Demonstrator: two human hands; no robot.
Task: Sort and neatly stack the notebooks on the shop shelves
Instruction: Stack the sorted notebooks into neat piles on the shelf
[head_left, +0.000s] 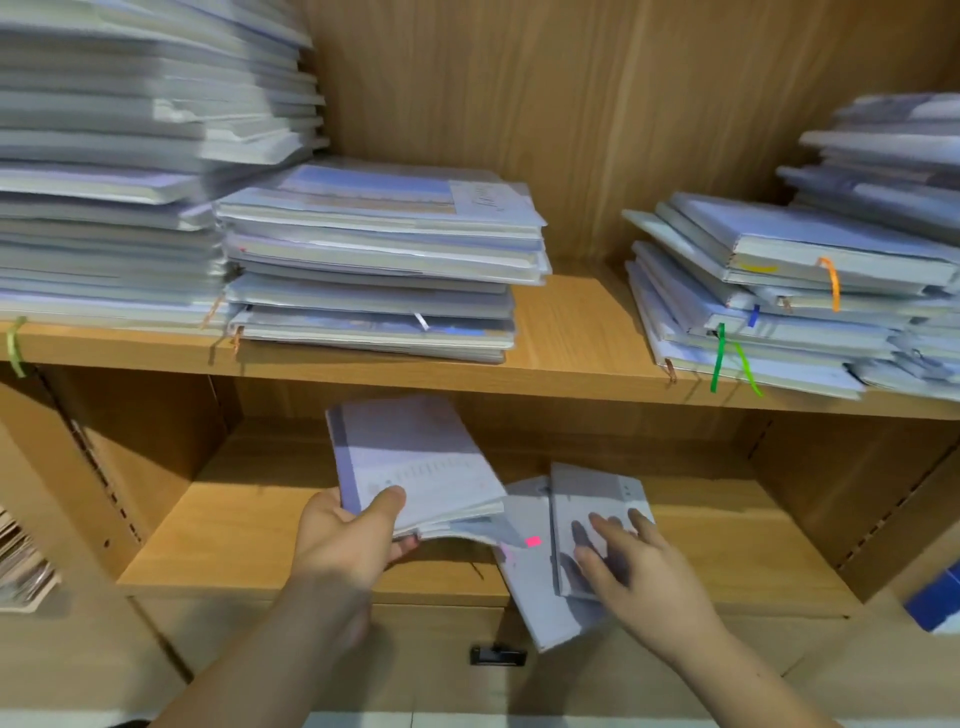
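My left hand (349, 538) grips a pale lilac notebook (415, 462) by its near corner, held tilted above the lower shelf (249, 519). My right hand (626, 564) lies with fingers spread on a small grey notebook (597, 493), which rests on another grey notebook (530, 587) with a pink sticker that juts over the shelf's front edge. On the upper shelf (571, 332) stand stacks of wrapped notebooks: a tall stack at the left (130, 171), a lower one beside it (379, 260), and a slanted pile at the right (789, 291).
Ribbon bookmarks, green (719, 358) and orange (831, 283), hang over the upper shelf's edge. Below the lower shelf is a drawer front with a black handle (496, 654). A blue box (935, 600) sits at the far right; paper goods (21, 566) at the far left.
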